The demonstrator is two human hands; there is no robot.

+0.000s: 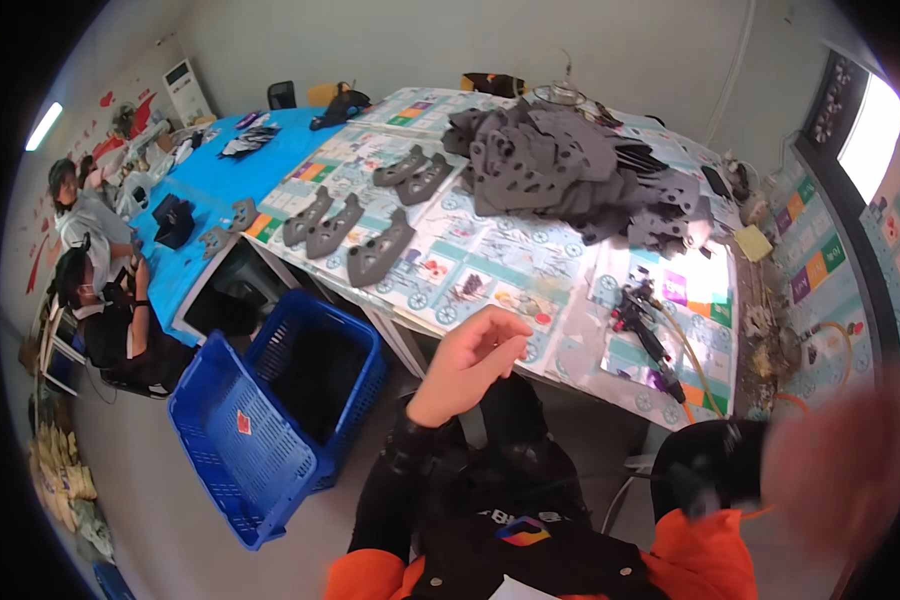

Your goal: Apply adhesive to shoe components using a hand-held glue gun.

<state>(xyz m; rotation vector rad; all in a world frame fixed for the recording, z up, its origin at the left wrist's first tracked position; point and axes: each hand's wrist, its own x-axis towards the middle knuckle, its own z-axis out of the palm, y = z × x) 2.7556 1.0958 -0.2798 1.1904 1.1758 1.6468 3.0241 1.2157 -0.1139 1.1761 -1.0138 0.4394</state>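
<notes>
My left hand (473, 362) is raised just in front of the table's near edge, its fingers loosely bent, thumb apart and nothing visible in it. Smeared by motion, my right hand (845, 470) is at the far right, where its fingers cannot be made out. Several grey flat cut pieces with holes, one of them a curved piece (381, 250), lie spaced out on the patterned table cover (450, 290). Behind them rises a large heap of similar grey pieces (540, 160). A black gun-shaped tool (642, 322) with a yellowish hose (692, 352) rests on the table's right side.
Two blue plastic crates, an upright one (370, 375) and a tilted one (255, 440), stand on the floor at left. A blue-covered table (205, 190) adjoins mine, with people (110, 300) sitting along it. A yellow block (753, 243) sits by the right table edge.
</notes>
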